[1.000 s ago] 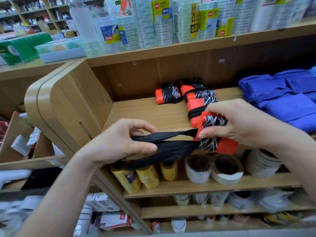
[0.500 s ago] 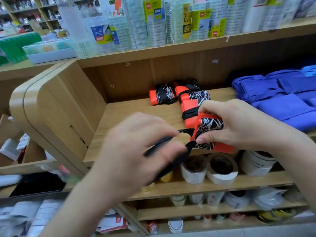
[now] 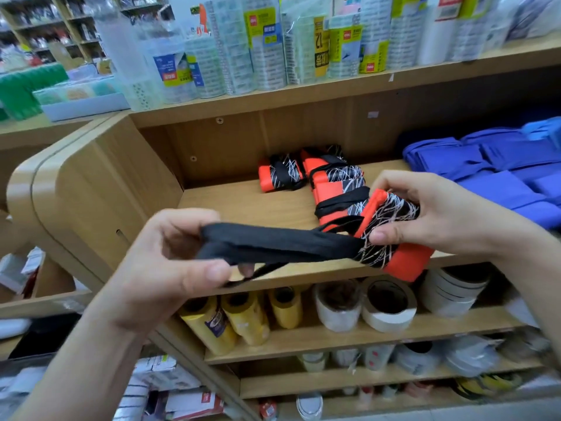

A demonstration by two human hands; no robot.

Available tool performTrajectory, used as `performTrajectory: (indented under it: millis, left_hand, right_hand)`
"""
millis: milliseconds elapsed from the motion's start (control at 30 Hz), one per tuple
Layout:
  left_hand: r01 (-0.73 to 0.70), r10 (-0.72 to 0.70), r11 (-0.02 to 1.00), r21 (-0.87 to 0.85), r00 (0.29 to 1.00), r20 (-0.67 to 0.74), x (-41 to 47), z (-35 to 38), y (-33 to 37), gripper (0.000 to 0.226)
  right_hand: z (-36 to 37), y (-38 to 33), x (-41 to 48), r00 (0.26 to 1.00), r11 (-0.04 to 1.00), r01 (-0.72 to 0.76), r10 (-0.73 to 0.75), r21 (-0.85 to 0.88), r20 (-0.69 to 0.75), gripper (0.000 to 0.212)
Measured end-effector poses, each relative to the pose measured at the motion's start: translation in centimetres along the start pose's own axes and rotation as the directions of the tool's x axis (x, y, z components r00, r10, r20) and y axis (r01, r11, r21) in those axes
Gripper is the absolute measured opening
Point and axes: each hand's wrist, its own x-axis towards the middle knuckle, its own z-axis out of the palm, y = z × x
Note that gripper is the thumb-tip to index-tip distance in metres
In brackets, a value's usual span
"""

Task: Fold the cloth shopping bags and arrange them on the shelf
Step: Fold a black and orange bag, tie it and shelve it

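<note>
The folded orange bag (image 3: 391, 235) is gripped by the right hand (image 3: 431, 214); left of it, its black strap (image 3: 273, 244) is pinched taut by the left hand (image 3: 170, 265).

A head-worn wide-angle camera looks forward and down, close to the shelf (image 3: 243, 208).

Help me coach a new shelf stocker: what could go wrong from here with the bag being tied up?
1. The right hand holds the folded bag only between thumb and fingertips, while the left hand pulls the black straps sideways. A hard tug might slip the folds open.
2. The bag is held in the air over the front edge of the shelf. If dropped, it could land among the tape rolls below.
</note>
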Motion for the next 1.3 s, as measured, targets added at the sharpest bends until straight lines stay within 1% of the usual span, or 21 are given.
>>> performTrajectory:
  millis: [100, 233, 267, 333, 400, 433, 500, 567, 667, 733, 800, 900, 967, 1000, 1067, 1100, 1133, 1167, 1200, 1233, 1300]
  left_hand:
    - [-0.057, 0.038, 0.972, -0.227, 0.996, -0.085, 1.4, 1.1, 0.7, 0.025]
    - [0.013, -0.114, 0.941, -0.337, 0.953, -0.279, 3.1, 2.7, 0.5, 0.026]
    - [0.043, -0.176, 0.924, -0.379, 0.93, -0.323, 3.6, 2.9, 0.6, 0.029]
    - [0.092, -0.282, 0.873, -0.479, 0.897, -0.341, 4.4, 3.0, 0.8, 0.034]
    - [0.135, -0.307, 0.803, -0.58, 0.929, -0.209, 4.8, 3.3, 1.1, 0.037]
    - [0.162, -0.28, 0.773, -0.613, 0.955, -0.101, 4.8, 3.6, 1.2, 0.039]
    - [0.193, -0.187, 0.751, -0.631, 0.979, 0.077, 4.8, 4.1, 1.2, 0.042]
    - [0.155, -0.115, 0.757, -0.635, 0.988, 0.104, 4.6, 4.4, 1.3, 0.044]
    - [0.071, -0.193, 0.744, -0.664, 0.975, -0.112, 4.6, 3.8, 0.7, 0.038]
    - [0.103, -0.308, 0.759, -0.643, 0.927, -0.215, 4.4, 3.3, 0.1, 0.037]
    - [0.232, -0.401, 0.83, -0.507, 0.88, -0.254, 4.1, 2.8, -0.4, 0.04]
    - [0.381, -0.436, 0.889, -0.253, 0.873, -0.219, 3.4, 1.5, -0.4, 0.083]
    - [0.301, -0.267, 0.942, 0.152, 0.941, -0.208, 3.2, 0.9, 0.3, 0.114]
    - [0.19, -0.139, 0.88, 0.435, 0.979, -0.146, 3.3, 0.8, 0.5, 0.121]
    - [-0.107, 0.092, 0.517, 0.849, 0.993, 0.069, 3.8, 1.5, 0.7, 0.118]
    - [-0.233, 0.169, 0.34, 0.911, 0.968, 0.185, 4.2, 2.2, 0.8, 0.108]
    - [-0.331, 0.213, 0.247, 0.911, 0.936, 0.282, 4.7, 2.8, 1.0, 0.089]
    - [-0.393, 0.229, 0.258, 0.882, 0.912, 0.34, 5.1, 3.3, 1.2, 0.063]
    - [-0.406, 0.209, 0.369, 0.836, 0.913, 0.35, 5.4, 3.3, 1.3, 0.037]
    - [-0.345, 0.14, 0.557, 0.756, 0.936, 0.323, 5.7, 3.0, 1.6, 0.02]
    - [-0.1, -0.027, 0.903, 0.418, 0.957, 0.287, 5.7, 2.0, 2.1, 0.01]
  right_hand:
    - [0.6, 0.1, 0.0, 0.999, 0.998, -0.025, 0.024, -0.054, -0.021, 0.041]
    - [1.7, -0.7, -0.4, 0.999, 0.958, 0.028, -0.034, -0.287, -0.016, 0.085]
    - [2.2, -1.1, -0.6, 0.995, 0.896, 0.084, -0.101, -0.436, -0.014, 0.088]
    - [3.2, -1.7, -1.0, 0.973, 0.654, 0.18, -0.229, -0.734, 0.034, 0.081]
    - [3.9, -2.6, -1.0, 0.979, 0.45, 0.168, -0.18, -0.877, 0.095, 0.076]
    - [4.3, -2.8, -0.9, 0.987, 0.408, 0.153, -0.116, -0.9, 0.116, 0.076]
    - [4.9, -2.9, -0.7, 0.988, 0.443, 0.148, -0.018, -0.884, 0.156, 0.068]
    - [4.8, -2.8, -0.7, 0.983, 0.513, 0.155, 0.001, -0.844, 0.181, 0.052]
    - [3.9, -2.8, -0.7, 0.983, 0.735, 0.064, 0.069, -0.675, 0.169, 0.039]
    - [3.3, -2.6, -0.7, 0.976, 0.855, 0.045, 0.073, -0.517, 0.205, 0.024]
    - [2.9, -2.4, -0.6, 0.966, 0.91, 0.074, 0.035, -0.409, 0.255, 0.023]
    - [2.3, -2.1, -0.7, 0.944, 0.967, 0.057, 0.028, -0.249, 0.328, 0.027]
    - [1.7, -2.1, -0.7, 0.921, 0.99, 0.012, 0.043, -0.14, 0.388, 0.021]
    - [1.4, -2.1, -0.7, 0.904, 0.994, 0.003, 0.043, -0.108, 0.424, 0.02]
    - [1.0, -2.2, -0.5, 0.863, 0.998, 0.005, 0.028, -0.064, 0.504, 0.019]
    - [0.9, -2.3, -0.4, 0.84, 0.999, 0.004, 0.017, -0.038, 0.542, 0.018]
    - [0.8, -2.3, -0.2, 0.817, 1.0, 0.002, 0.006, -0.014, 0.576, 0.019]
    - [0.8, -2.3, -0.1, 0.799, 1.0, 0.001, -0.005, 0.008, 0.602, 0.019]
    - [0.7, -2.2, -0.1, 0.786, 1.0, 0.001, -0.019, 0.028, 0.618, 0.019]
    - [0.7, -1.9, -0.2, 0.78, 0.999, -0.001, -0.032, 0.052, 0.625, 0.019]
    - [0.7, -1.2, -0.5, 0.788, 0.99, -0.052, -0.039, 0.128, 0.615, 0.017]
